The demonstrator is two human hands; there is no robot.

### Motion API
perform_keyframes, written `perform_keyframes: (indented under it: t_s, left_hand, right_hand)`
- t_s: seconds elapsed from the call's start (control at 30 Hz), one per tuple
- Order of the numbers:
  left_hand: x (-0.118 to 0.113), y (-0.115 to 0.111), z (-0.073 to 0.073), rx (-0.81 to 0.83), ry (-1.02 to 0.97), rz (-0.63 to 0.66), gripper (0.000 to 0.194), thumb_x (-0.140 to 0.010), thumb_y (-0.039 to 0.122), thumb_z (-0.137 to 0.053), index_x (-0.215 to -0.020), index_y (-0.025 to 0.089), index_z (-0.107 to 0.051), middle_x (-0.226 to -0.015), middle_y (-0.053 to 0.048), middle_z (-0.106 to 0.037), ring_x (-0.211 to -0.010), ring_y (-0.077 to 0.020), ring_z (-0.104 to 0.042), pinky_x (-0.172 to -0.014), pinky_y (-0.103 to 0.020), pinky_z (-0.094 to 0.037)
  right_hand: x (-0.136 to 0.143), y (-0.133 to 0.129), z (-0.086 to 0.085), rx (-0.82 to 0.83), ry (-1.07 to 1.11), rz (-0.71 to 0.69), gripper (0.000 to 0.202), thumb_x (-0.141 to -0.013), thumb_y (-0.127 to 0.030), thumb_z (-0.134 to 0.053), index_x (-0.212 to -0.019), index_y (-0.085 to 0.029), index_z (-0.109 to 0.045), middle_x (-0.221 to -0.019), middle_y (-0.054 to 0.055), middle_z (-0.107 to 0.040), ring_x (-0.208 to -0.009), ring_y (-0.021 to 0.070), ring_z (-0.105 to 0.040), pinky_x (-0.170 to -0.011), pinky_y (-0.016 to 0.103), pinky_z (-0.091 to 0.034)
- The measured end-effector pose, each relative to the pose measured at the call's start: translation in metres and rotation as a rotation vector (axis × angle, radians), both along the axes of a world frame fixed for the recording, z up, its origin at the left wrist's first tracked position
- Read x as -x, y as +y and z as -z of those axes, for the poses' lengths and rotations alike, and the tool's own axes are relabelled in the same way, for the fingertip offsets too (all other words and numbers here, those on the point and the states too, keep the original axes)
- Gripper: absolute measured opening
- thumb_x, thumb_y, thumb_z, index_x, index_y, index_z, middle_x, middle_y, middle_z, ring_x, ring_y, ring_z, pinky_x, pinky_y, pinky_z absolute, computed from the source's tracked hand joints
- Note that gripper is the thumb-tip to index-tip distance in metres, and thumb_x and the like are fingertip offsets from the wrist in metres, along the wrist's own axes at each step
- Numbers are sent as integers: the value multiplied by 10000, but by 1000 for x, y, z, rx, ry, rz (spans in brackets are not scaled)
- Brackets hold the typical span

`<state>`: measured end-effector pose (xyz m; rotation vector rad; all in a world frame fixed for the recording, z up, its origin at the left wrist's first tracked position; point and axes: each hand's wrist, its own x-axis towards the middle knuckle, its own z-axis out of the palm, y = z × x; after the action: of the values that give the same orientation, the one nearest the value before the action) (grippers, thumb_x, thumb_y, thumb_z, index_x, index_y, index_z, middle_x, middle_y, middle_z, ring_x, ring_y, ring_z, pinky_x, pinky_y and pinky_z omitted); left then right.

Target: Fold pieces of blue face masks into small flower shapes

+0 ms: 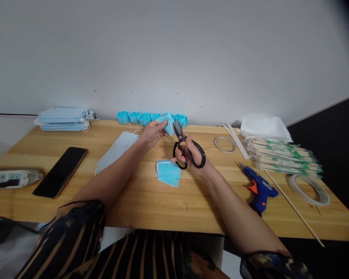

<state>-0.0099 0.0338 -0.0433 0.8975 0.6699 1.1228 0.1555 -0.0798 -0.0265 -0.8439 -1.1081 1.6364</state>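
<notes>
A small blue fabric piece [169, 124] is pinched in my left hand [154, 133], raised above the back of the table. My right hand [192, 153] holds black-handled scissors [179, 136] by the loops, their blades parted and pointing up at the right edge of the piece. Below the hands, cut blue pieces [168, 173] lie stacked on the table. Behind them a row of blue folded flowers [145, 118] stands along the wall, partly hidden by my left hand and the piece. A pale blue mask [119, 149] lies under my left forearm.
At the left are a mask stack [65, 118], a phone [61, 171] and a power strip [14, 179]. On the right lie a blue glue gun [260, 188], a thin stick [293, 208], tape rolls [308, 190], packaged sticks [285, 157] and a white bag [264, 128].
</notes>
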Motion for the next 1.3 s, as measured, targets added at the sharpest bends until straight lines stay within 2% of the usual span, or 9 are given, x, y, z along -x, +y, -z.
perform_keyframes:
  t_s: [0.4, 0.6, 0.8, 0.97, 1.17, 1.3]
  left_hand:
    - [0, -1, -4, 33, -6, -6, 236, -841, 312, -832, -789, 129, -692, -631, 7, -720, -512, -73, -631, -484, -163, -483]
    - [0, -1, -3, 35, 27, 3, 231, -894, 298, -779, -776, 117, -698, -637, -17, -722, -521, -89, -630, -515, -200, -493]
    - [-1, -4, -2, -44, 60, 115, 332, -800, 377, -868, -749, 103, -689, -627, -21, -708, -513, -90, -632, -502, -193, -502]
    - [-1, -6, 0, -81, 83, 155, 399, -729, 426, -909, -772, 93, -694, -649, -19, -716, -538, -94, -646, -499, -187, -508]
    - [-3, -7, 5, -99, 93, 218, 458, -681, 472, -929, -801, 103, -685, -670, -18, -732, -566, -104, -670, -531, -197, -533]
    - [-5, -7, 7, -103, 62, 181, 491, -620, 479, -957, -785, 112, -676, -676, -9, -729, -576, -95, -662, -546, -186, -529]
  right_hand:
    - [0, 2, 1, 2, -11, -15, 901, -771, -787, -705, -1487, -270, -522, -610, -86, -519, -457, 87, -382, -596, 304, -578]
    - [1, 1, 2, -11, -43, -12, 899, -781, -784, -698, -1491, -261, -523, -608, -89, -531, -455, 84, -405, -605, 302, -592]
    - [-1, 3, 3, -29, -40, -4, 956, -795, -774, -695, -1557, -263, -428, -609, -95, -540, -452, 83, -422, -599, 294, -580]
    - [-2, 4, 4, -34, -49, 5, 984, -804, -783, -677, -1579, -257, -372, -622, -88, -558, -458, 87, -430, -592, 295, -572]
    - [-4, 5, 4, -42, -30, 44, 930, -798, -782, -682, -1519, -257, -420, -646, -80, -570, -473, 93, -422, -599, 308, -575]
    - [-2, 4, 1, -22, 6, 67, 866, -782, -782, -698, -1447, -272, -478, -643, -84, -553, -475, 91, -406, -590, 299, -573]
